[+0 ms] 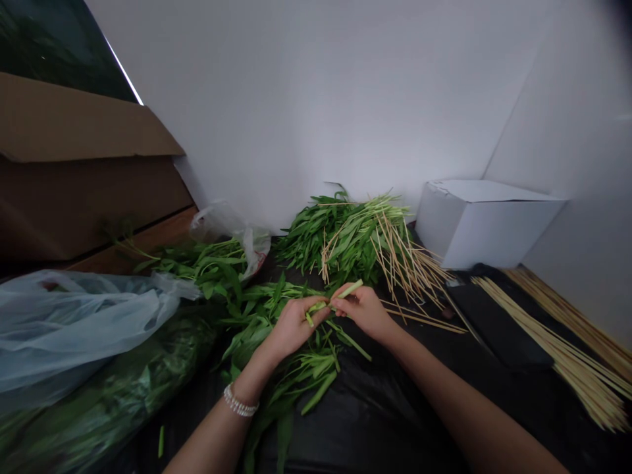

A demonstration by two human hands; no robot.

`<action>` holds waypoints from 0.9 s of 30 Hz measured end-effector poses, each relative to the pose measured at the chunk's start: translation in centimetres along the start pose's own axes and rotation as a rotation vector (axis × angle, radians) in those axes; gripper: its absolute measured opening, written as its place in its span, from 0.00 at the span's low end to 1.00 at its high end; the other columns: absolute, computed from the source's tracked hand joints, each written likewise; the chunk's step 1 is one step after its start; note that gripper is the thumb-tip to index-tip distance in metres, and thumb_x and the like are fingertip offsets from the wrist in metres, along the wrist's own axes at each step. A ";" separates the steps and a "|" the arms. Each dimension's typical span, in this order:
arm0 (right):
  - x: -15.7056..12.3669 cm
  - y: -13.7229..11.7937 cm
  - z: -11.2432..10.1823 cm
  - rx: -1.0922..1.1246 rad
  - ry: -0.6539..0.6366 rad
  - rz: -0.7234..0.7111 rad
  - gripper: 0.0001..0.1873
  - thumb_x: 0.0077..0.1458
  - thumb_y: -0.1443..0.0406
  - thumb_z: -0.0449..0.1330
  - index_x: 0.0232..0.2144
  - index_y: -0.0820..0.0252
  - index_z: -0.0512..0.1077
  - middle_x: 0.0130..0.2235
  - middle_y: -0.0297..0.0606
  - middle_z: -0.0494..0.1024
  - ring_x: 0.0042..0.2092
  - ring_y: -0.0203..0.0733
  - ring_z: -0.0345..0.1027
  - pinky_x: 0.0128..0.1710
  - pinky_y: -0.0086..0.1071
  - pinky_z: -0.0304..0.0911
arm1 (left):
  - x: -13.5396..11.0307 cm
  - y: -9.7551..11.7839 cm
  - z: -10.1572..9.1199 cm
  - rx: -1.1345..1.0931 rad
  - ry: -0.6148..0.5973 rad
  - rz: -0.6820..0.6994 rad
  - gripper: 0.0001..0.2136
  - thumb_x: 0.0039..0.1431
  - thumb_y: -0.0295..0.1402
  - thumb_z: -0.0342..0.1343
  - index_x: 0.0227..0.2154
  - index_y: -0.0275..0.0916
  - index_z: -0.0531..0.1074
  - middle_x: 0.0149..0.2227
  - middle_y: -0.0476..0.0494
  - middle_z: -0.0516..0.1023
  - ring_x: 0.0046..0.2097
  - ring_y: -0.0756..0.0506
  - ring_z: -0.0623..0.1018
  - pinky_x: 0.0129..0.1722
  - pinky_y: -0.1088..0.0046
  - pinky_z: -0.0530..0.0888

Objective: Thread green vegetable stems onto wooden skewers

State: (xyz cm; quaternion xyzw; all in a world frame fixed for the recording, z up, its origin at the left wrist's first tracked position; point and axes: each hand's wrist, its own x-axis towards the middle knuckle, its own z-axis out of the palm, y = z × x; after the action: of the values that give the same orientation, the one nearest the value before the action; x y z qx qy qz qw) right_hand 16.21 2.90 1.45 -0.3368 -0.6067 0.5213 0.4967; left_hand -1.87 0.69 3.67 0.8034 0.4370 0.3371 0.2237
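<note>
In the middle of the view my two hands meet above loose leafy greens that look like water spinach (pixel 251 329). My left hand (pixel 293 322), with a beaded bracelet (pixel 239 401) at its wrist, is closed on a short green stem (pixel 310 318). Between the fingertips of my right hand (pixel 363 308) is another pale green stem (pixel 351 288), pointing up to the right. The fingertips of both hands are nearly touching, and what lies between them is partly hidden. Cut stalks and leaves (pixel 318 368) lie just below, on black plastic (pixel 375 408).
Behind my hands is a pile of greens (pixel 316 230) with thin wooden skewers (pixel 395 257) across it. More skewers (pixel 577 368) lie right, beside a dark flat case (pixel 498 322) and a white box (pixel 494 224). Bagged greens (pixel 133 375) and a cardboard box (pixel 74 197) stand left.
</note>
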 end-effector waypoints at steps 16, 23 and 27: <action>-1.0 -1.1 -0.8 -1.114 -0.036 -0.611 0.15 0.59 0.65 0.57 0.50 0.57 0.69 0.51 0.45 0.73 0.59 0.53 0.55 0.57 0.50 0.47 | 0.0 -1.0 -0.2 0.399 -0.039 0.136 0.11 0.63 0.31 0.49 0.46 0.41 0.73 0.40 0.43 0.79 0.44 0.43 0.76 0.45 0.68 0.68; -1.1 0.4 0.1 -1.537 -0.090 -0.705 0.08 0.61 0.70 0.52 0.35 0.62 0.71 0.33 0.40 0.74 0.42 0.46 0.63 0.54 0.46 0.50 | 0.0 -0.9 0.4 0.645 -0.068 0.208 0.07 0.62 0.31 0.50 0.40 0.39 0.72 0.35 0.44 0.77 0.41 0.43 0.76 0.41 0.67 0.66; -1.2 0.7 0.4 -1.550 -0.089 -0.740 0.08 0.61 0.70 0.52 0.32 0.61 0.70 0.32 0.40 0.73 0.40 0.46 0.61 0.52 0.45 0.51 | -0.1 -0.7 0.6 0.739 -0.071 0.239 0.04 0.60 0.30 0.52 0.33 0.38 0.71 0.32 0.43 0.76 0.38 0.42 0.75 0.40 0.66 0.64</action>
State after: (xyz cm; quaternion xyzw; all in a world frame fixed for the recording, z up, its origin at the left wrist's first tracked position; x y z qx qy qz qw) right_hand 16.05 1.82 0.53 -0.3406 -0.8812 -0.2230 0.2405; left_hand -1.89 0.94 2.76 0.8861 0.4245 0.1526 -0.1068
